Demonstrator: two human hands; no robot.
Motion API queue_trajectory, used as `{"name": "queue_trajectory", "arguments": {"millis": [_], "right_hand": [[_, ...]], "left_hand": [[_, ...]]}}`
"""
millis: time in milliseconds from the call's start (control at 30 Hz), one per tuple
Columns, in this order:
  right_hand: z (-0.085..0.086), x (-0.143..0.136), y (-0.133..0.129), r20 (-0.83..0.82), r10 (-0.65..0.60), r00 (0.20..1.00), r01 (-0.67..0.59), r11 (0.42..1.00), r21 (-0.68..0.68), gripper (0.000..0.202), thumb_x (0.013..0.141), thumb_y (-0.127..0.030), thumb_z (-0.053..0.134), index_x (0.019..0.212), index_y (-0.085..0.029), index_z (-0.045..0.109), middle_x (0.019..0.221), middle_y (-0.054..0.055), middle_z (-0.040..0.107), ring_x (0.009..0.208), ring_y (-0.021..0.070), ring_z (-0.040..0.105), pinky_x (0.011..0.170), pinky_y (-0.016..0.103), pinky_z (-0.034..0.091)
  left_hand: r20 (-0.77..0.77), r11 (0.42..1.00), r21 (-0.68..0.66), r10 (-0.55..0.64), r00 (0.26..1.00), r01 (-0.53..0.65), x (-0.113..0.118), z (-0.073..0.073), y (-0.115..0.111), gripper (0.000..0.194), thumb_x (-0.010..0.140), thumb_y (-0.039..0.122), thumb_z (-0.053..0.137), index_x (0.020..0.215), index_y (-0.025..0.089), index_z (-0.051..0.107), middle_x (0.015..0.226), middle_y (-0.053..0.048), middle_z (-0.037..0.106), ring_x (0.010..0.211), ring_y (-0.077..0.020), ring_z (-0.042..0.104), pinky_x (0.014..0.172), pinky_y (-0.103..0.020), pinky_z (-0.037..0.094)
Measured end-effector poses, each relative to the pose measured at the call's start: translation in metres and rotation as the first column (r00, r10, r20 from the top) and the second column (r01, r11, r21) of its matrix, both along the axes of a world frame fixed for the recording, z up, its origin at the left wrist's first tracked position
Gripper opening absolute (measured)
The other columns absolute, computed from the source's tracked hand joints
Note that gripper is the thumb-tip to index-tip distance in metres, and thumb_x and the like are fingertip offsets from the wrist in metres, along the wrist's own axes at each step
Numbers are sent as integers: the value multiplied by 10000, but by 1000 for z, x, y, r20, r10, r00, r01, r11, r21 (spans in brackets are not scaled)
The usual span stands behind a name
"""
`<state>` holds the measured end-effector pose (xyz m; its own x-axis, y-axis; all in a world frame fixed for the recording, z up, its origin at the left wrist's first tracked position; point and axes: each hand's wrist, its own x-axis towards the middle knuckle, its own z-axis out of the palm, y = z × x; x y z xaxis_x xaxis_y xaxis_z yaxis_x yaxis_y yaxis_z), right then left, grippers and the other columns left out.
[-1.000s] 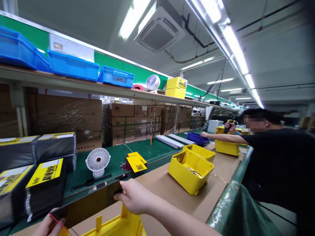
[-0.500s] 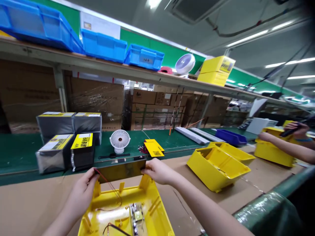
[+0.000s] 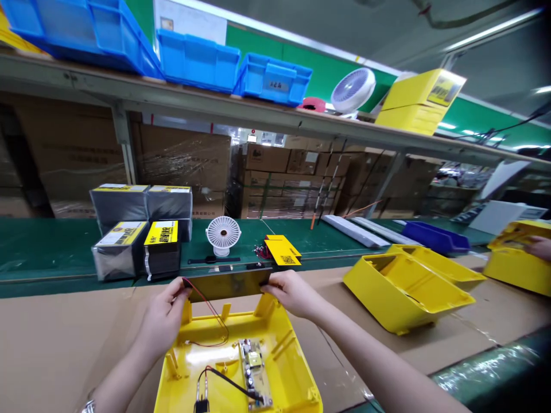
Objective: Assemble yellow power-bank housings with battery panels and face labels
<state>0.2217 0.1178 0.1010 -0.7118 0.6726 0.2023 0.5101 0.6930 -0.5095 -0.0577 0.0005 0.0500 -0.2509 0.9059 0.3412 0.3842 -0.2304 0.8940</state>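
Observation:
A dark, glossy rectangular panel (image 3: 230,286) stands along the far edge of a yellow plastic housing (image 3: 219,327). My left hand (image 3: 166,310) pinches the panel's left end, where a thin red and black wire pair (image 3: 217,316) hangs down into the housing. At the right end, my right hand (image 3: 288,292) grips the panel between thumb and fingers, close to the housing's far right corner. Inside the housing sits a circuit board (image 3: 255,373). A black lead runs from it to a small black part (image 3: 201,406) near the bottom of the view.
To the right are open yellow housings (image 3: 379,292) and a co-worker's hand (image 3: 540,246) on another one. Behind the cardboard stand a small white fan (image 3: 222,234), yellow cards (image 3: 283,250) and wrapped black batteries (image 3: 161,252). Blue bins (image 3: 198,60) line the shelf overhead.
The view has shifted, so everything except the ceiling side appears further right or lower detail. Both hands keep hold of the panel at the housing's far edge. The co-worker's hand has moved.

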Motion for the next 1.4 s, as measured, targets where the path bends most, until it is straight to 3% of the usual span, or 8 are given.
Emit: {"name": "queue_trajectory", "arguments": {"millis": [433,833,900,1000,1067,1133,1200,1400], "right_hand": [[-5,-2,-3,-41,-30,999,31,999,22,208,868,-214,494,885,-182,698,844,6,696,770,172,623,672,229,429],[-3,-5,8,99,-131,986,139,987,-83,161,782,-233,596,842,-183,737,851,34,715,770,221,633,633,254,450],[4,-9,5,109,-163,981,172,981,-84,269,768,-266,636,1015,-184,701,878,56,705,751,223,630,629,269,459],[19,-25,-11,-22,-216,976,217,963,159,718,770,-335,678,1399,-209,355,1181,100,589,978,245,580,801,331,466],[23,-41,-25,-44,-159,986,161,871,464,841,775,-306,687,1451,-213,197,1346,113,438,1199,270,424,1001,413,343],[20,-57,-37,70,-125,990,49,755,654,830,770,-239,680,1447,-188,202,1373,126,389,1263,299,318,1080,476,192],[12,-68,-41,166,-165,972,4,721,693,757,781,-191,638,1430,-161,251,1292,140,455,1179,310,382,1057,492,198],[-4,-77,-30,205,-201,958,8,732,681,724,761,-222,665,1394,-143,322,1044,113,545,955,277,462,895,415,338]], "left_hand": [[-119,998,58,42,992,-35,0,3,-2,235,897,321,389,965,212,586,899,-5,651,848,-165,567,736,-250,413],[-155,996,77,61,986,-49,3,9,-2,225,886,340,431,900,204,609,862,-10,638,806,-162,568,723,-240,420],[-157,996,77,62,986,-51,4,8,-1,226,884,338,433,900,204,613,881,-17,639,822,-167,570,735,-250,425],[-160,996,70,63,985,-52,6,6,2,219,881,327,435,922,201,609,920,-34,641,855,-179,582,759,-273,441],[-163,997,66,52,985,-42,8,6,5,213,876,312,437,938,198,606,940,-45,645,873,-186,591,777,-287,454],[-168,997,68,32,985,-21,10,6,7,212,865,285,446,970,199,609,992,-53,648,916,-192,595,823,-303,457],[-175,998,70,12,985,1,11,7,10,228,845,251,460,1009,201,610,1040,-58,647,954,-198,593,862,-318,454],[-202,998,58,-20,979,32,8,9,14,279,799,181,483,1056,219,586,1054,-39,641,945,-181,592,862,-315,464]]}}
